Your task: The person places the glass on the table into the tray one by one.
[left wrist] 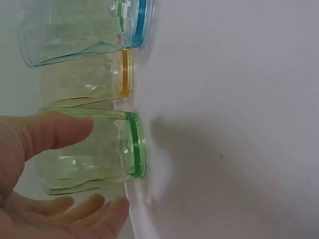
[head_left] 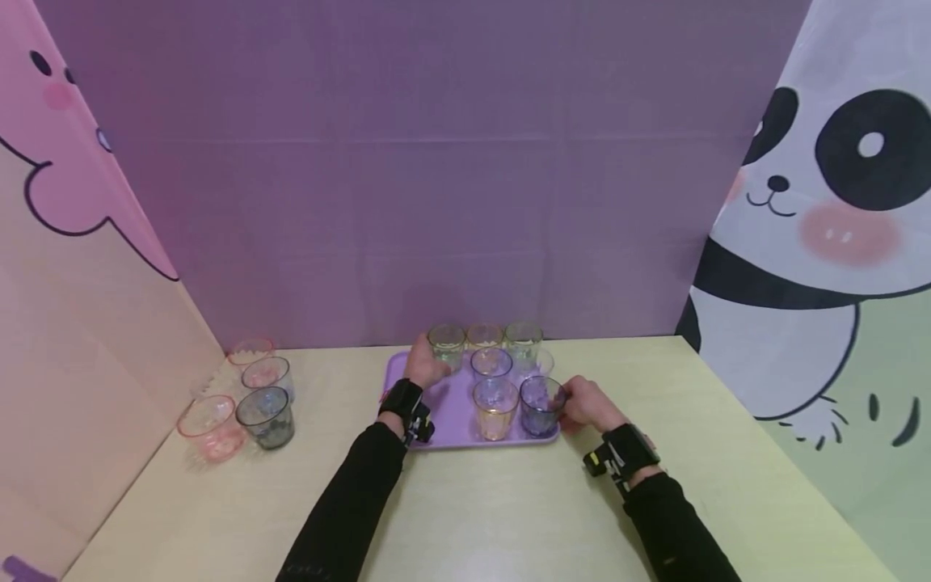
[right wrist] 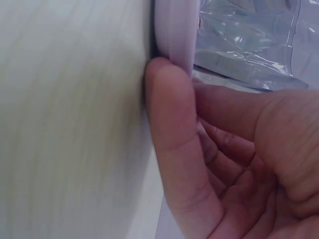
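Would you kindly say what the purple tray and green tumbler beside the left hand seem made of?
Purple tray: probably smooth plastic, given its even color and rounded corners. Green tumbler: glossy glass or clear plastic; see-through, with bright highlights.

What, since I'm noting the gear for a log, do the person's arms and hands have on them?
Both arms wear long black sleeves: the left sleeve, the right sleeve. Each wrist carries a dark strap, left strap and right strap, with a small blocky device attached; the right one shows a yellow patch. The left hand and right hand wear no gloves.
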{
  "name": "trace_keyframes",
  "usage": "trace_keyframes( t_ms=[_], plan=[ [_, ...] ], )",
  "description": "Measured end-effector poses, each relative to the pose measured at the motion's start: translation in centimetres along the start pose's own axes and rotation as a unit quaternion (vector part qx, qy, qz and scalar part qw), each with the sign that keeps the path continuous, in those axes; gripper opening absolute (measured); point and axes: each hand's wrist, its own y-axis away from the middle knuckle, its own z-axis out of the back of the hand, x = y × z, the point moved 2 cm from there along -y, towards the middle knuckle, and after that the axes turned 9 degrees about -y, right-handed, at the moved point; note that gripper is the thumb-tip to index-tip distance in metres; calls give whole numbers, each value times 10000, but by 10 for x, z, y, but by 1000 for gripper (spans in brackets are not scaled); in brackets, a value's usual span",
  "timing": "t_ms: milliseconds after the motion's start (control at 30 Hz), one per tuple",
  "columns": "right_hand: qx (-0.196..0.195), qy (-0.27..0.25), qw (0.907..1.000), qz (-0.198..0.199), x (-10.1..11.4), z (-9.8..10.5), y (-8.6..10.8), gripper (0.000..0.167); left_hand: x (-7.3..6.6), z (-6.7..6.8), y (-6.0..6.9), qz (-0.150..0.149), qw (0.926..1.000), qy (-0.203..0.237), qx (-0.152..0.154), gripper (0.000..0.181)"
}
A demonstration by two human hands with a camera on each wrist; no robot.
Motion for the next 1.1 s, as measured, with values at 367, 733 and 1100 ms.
trace_keyframes(
  t_ms=[367,733,1100],
  plan=[
    [16,93,10000,14,-2,0,-2,21,3,19,16,-55,9999,-126,22,74],
    [20,73,9999,-81,-3,0,-4,20,5,43,29,-361,9982,-466,-96,69],
    [65,71,9999,-91,-3,1,-4,20,15,69,55,-658,9959,-526,-325,66]
  ],
)
